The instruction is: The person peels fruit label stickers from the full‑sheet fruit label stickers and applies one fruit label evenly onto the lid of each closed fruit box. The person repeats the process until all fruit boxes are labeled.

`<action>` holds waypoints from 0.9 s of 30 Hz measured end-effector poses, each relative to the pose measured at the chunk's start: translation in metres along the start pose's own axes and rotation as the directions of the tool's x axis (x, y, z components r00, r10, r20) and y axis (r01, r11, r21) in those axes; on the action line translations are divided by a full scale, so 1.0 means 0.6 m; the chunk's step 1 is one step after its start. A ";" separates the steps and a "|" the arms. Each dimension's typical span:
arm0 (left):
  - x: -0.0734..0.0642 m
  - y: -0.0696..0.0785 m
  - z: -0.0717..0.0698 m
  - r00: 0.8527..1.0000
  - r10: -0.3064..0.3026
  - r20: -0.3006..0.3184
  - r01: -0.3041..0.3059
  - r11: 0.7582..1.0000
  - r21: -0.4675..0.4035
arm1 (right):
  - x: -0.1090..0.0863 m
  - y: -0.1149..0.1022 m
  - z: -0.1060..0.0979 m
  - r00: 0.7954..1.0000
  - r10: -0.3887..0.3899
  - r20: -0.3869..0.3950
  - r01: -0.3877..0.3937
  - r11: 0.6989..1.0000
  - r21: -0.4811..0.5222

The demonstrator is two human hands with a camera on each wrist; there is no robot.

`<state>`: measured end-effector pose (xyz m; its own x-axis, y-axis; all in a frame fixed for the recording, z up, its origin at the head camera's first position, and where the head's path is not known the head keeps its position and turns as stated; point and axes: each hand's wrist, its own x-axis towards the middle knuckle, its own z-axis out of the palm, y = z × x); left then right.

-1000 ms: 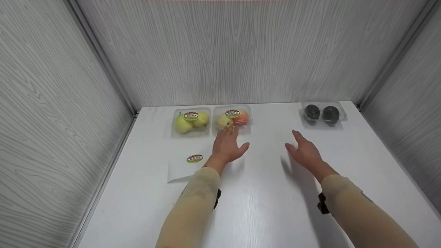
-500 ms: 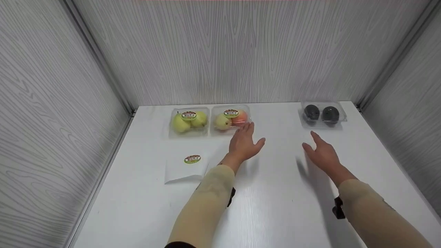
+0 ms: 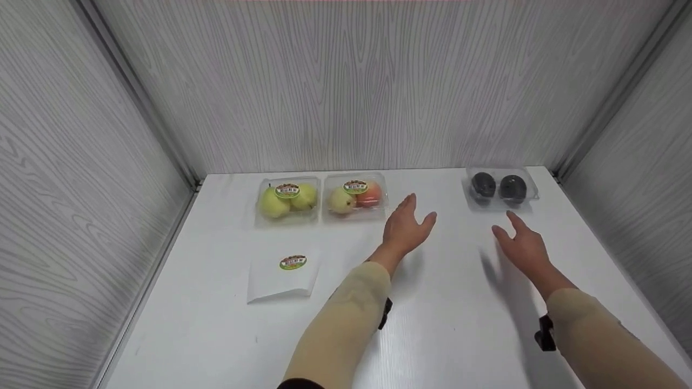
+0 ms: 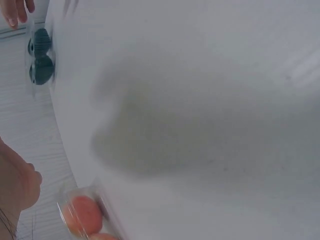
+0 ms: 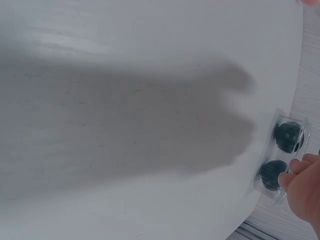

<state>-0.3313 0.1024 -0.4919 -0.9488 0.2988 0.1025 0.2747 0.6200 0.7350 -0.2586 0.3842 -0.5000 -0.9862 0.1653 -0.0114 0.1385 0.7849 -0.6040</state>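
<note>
In the head view my left hand [image 3: 405, 229] hovers above the white table, fingers extended and thumb spread, holding nothing. Just left of it sits a clear plastic box [image 3: 355, 215] with a pale yellow fruit [image 3: 341, 202] and a reddish fruit [image 3: 370, 195], an oval label on its lid. My right hand [image 3: 525, 246] is also raised with straight fingers and nothing in them. Beyond it, at the table's back right, stands a clear plastic box [image 3: 530, 190] with two dark round fruits [image 3: 512, 189]; I see no label on it. The right wrist view shows that box [image 5: 267, 192] near my fingertips.
A labelled clear box [image 3: 265, 217] of two yellow-green pears [image 3: 275, 203] stands at the back left. In front of it lies a white paper sheet [image 3: 281, 281] bearing an oval sticker [image 3: 293, 262]. Grey wood-grain panels [image 3: 335, 81] enclose the back and sides.
Both hands have moved to the right, the left one away from in front of the middle box and the right one towards the dark fruit. The boxes keep their places on the table.
</note>
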 end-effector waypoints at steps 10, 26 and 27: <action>0.045 0.045 0.069 0.999 0.018 -0.042 -0.024 0.988 -0.153 | 0.044 0.065 -0.051 0.996 0.064 -0.058 -0.060 0.996 0.065; 0.115 0.071 0.139 1.000 -0.011 -0.023 0.005 0.973 -0.233 | 0.117 0.114 -0.102 0.991 0.135 0.006 -0.135 0.983 0.125; 0.120 0.073 0.142 1.000 -0.015 -0.018 0.010 0.971 -0.239 | 0.122 0.116 -0.103 0.991 0.136 0.009 -0.136 0.983 0.123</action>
<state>-0.3745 0.2128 -0.5093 -0.9555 0.2763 0.1034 0.2196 0.4319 0.8748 -0.3153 0.4878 -0.4936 -0.9590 0.2650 -0.1006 0.2591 0.6754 -0.6904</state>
